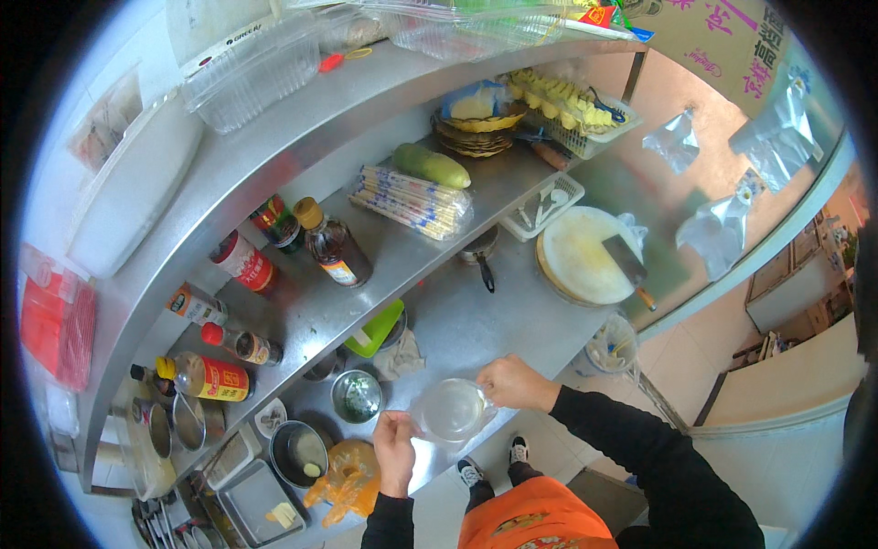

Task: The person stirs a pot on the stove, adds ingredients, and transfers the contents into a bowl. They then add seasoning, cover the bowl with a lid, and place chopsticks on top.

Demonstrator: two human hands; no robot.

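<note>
A round clear plastic container [453,410], lined or wrapped with a thin clear film or bag, is held between both hands above the front edge of the steel worktop [473,329]. My left hand [396,449] pinches its left side, and my right hand [516,384] pinches the upper right side. What lies inside the container cannot be told. Left of it stands a steel bowl [357,396] with chopped green herbs. An orange plastic bag [350,473] lies beside my left hand, near a dark pot [300,449].
A cleaver [623,259] rests on a round cutting board [579,274] at the back right. A steel shelf [302,309] holding sauce bottles and wrapped chopsticks [411,202] overhangs the worktop. A lined bin [610,346] stands off its right end.
</note>
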